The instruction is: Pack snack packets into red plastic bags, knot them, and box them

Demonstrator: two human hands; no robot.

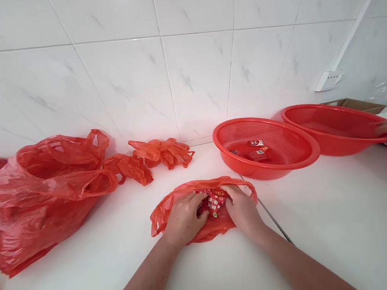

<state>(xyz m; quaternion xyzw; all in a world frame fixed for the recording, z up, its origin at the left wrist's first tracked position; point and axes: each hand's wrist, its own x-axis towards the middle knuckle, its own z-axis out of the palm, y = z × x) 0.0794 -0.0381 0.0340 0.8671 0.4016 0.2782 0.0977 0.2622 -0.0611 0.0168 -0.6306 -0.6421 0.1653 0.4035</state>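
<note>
Left hand [184, 217]: curled at red packets [214, 201]; pinch cannot be confirmed.
Right hand [243, 209]: bent beside them; grip likewise unclear.
Packets: inside open red bag [211, 232].
Bag work: apparently handling contents.
Next move: seemingly calls for fingers clear of plastic.

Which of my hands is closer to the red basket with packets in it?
Right. Your right hand is at the bag's side facing the basket; your left hand is at the opposite side, farther from it.
</note>
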